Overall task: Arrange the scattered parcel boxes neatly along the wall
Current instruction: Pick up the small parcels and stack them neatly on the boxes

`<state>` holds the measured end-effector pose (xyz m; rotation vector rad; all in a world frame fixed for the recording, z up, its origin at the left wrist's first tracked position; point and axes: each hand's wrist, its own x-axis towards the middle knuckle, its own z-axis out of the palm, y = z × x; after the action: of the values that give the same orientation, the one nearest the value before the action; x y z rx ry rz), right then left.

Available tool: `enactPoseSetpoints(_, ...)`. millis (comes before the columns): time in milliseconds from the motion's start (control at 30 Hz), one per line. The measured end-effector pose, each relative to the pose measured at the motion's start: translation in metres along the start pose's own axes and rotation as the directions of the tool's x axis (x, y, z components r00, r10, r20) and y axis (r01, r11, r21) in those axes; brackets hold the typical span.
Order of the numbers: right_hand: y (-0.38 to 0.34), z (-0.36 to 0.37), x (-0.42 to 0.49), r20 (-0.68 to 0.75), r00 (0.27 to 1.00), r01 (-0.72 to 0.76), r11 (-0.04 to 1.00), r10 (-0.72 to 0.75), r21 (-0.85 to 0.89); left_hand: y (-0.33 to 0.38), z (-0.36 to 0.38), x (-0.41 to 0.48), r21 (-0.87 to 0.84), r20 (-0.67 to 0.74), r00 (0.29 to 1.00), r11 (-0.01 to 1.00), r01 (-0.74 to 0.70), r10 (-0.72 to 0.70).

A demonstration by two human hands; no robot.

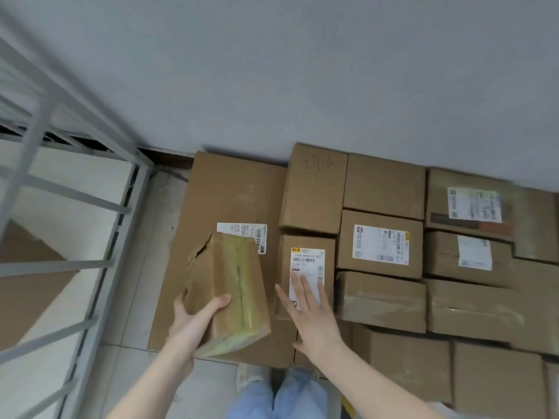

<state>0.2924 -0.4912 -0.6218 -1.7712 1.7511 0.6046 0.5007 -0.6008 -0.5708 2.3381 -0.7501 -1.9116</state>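
I see the wall [302, 71] along the floor's far edge, with parcel boxes [384, 186] in rows against it. Big flat box [230, 195] at their left end. Left hand [196, 313] grips a torn taped box [233, 285] over it. Right hand [308, 300] is flat with fingers straight over a labelled box [308, 258]; I can't tell if they touch.

Pale tiled floor [157, 237], big flat brown box [236, 192] lying on it against the wall [302, 71], smaller brown boxes [384, 186] packed close together to its right, grey metal rack [60, 265] standing at the left, white shoe [246, 376] at the bottom.
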Motion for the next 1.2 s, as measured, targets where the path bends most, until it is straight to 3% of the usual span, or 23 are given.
enactPoseSetpoints(33,0.007,0.005,0.005,0.034,0.999,-0.019,1.000,0.019,-0.006,0.005,-0.001,0.000,0.034,-0.001,1.000,0.999,-0.010,0.010)
enactPoseSetpoints(167,0.019,0.002,0.021,-0.141,0.959,-0.220,0.960,0.245,0.174,0.031,-0.002,0.004,0.075,-0.007,0.995,0.992,-0.102,0.102)
enactPoseSetpoints(333,0.017,0.007,0.017,-0.102,0.956,-0.207,0.879,0.275,0.430,0.074,0.012,0.009,0.279,-0.114,0.971,0.945,-0.172,0.211)
enactPoseSetpoints(467,0.027,-0.015,0.008,-0.144,0.952,-0.164,0.846,0.271,0.508,0.123,0.047,0.030,0.609,-0.164,0.909,0.764,-0.212,0.383)
enactPoseSetpoints(567,0.034,-0.020,-0.001,-0.161,0.946,-0.136,0.798,0.280,0.587,0.149,0.093,0.054,0.733,-0.195,0.850,0.649,-0.204,0.489)
enactPoseSetpoints(633,0.033,-0.018,-0.006,-0.253,0.910,-0.128,0.803,0.329,0.582,0.158,0.124,0.065,0.754,-0.205,0.823,0.622,-0.212,0.529)
enactPoseSetpoints(700,0.036,-0.007,-0.010,-0.186,0.918,-0.165,0.763,0.350,0.625,0.160,0.145,0.076,0.720,-0.191,0.819,0.644,-0.259,0.542)
enactPoseSetpoints(833,0.037,0.008,-0.015,-0.222,0.888,-0.190,0.760,0.403,0.622,0.158,0.153,0.093,0.652,-0.131,0.825,0.674,-0.347,0.550)
enactPoseSetpoints(1000,0.026,0.013,-0.035,-0.212,0.918,-0.128,0.755,0.336,0.643,0.147,0.114,0.079,0.500,-0.015,0.824,0.718,-0.484,0.566)
enactPoseSetpoints(1100,0.032,-0.009,-0.056,-0.184,0.922,-0.151,0.755,0.340,0.639,0.129,0.079,0.047,0.510,0.012,0.802,0.686,-0.518,0.597)
enactPoseSetpoints(1200,0.041,-0.054,-0.084,-0.125,0.925,-0.166,0.679,0.358,0.715,0.115,0.041,-0.005,0.610,0.000,0.834,0.661,-0.437,0.551)
